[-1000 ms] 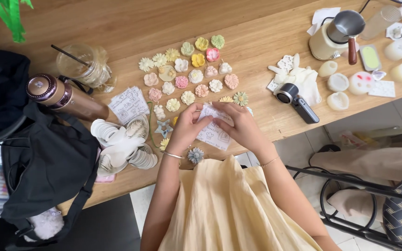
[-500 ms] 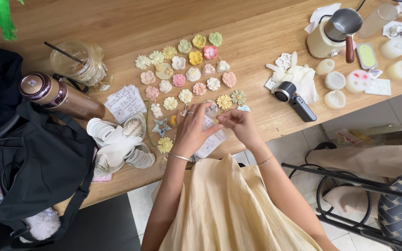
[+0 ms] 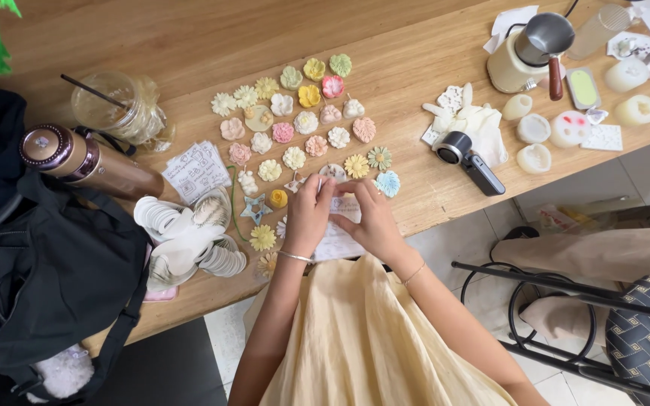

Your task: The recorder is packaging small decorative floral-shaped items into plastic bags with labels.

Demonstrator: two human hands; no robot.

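Note:
Both hands meet at the near edge of a wooden table (image 3: pixel 415 83). My left hand (image 3: pixel 308 218) and my right hand (image 3: pixel 370 222) pinch a small clear packet with a printed paper card (image 3: pixel 340 239) between their fingertips. A small round pale piece (image 3: pixel 332 171) lies just beyond the fingertips. Rows of small pastel flower-shaped pieces (image 3: pixel 295 128) spread out on the table beyond the hands. A light blue flower (image 3: pixel 387 183) lies right of my right hand, a yellow flower (image 3: pixel 262 237) and a blue star (image 3: pixel 255 208) left of my left hand.
Left: a black bag (image 3: pixel 62 286), a bronze bottle (image 3: pixel 84 162), a glass jar with a straw (image 3: pixel 118 113), a stack of printed cards (image 3: pixel 197 169), white round discs (image 3: pixel 186 240). Right: a small black camera (image 3: pixel 468 162), white moulds (image 3: pixel 536 143), a metal pitcher (image 3: pixel 539 45), a black wire chair (image 3: pixel 566 316).
Both hands dropped from chest height toward the table edge, still holding the packet. The view shifted slightly so the table sits a bit lower and left.

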